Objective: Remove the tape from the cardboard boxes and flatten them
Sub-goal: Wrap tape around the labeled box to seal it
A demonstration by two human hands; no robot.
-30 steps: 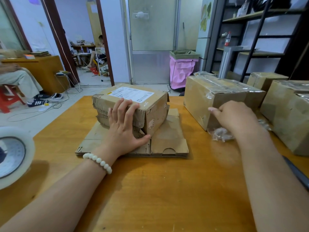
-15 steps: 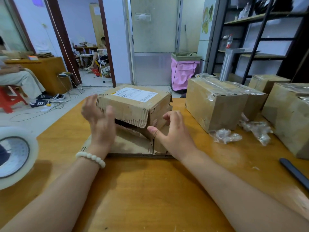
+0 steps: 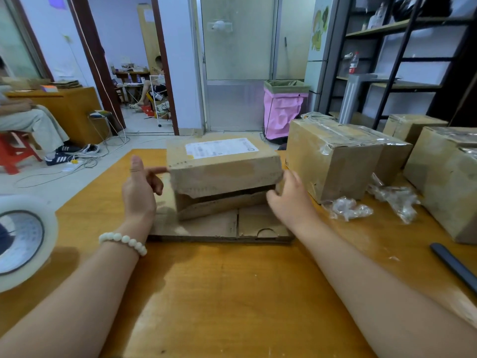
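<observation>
The labelled box [image 3: 222,166] sits in the middle of the table [image 3: 232,301], on a flattened cardboard sheet [image 3: 206,226], with its near flap hanging over a dark gap. It looks half collapsed, so the step in hand is probably to take it by both ends and fold it flat.

The left hand [image 3: 140,189] stands at the box's left end, thumb up, forefinger stretched out to touch the edge and the other fingers loosely curled, holding nothing. The right hand [image 3: 289,200] lies against the right end, thumb near the gap under the flap.

To do this well, both ends should be held evenly. Each seam is worth checking for leftover tape before pressing, since one strip would stop the walls folding. Pushing along the existing creases should lay the box onto the sheet below, not crush it. The tape scraps [image 3: 348,209] to the right are best kept out from under it.

Motion blur hides the right fingertips, so I cannot tell whether they curl round the corner or only press. The box's far side and underside are out of sight, and its label is unreadable. The tape roll [image 3: 23,241] is cut off at the left edge, as is the dark tool [image 3: 454,267] at the right, which I cannot identify. The taped boxes [image 3: 333,161] on the right look untouched
</observation>
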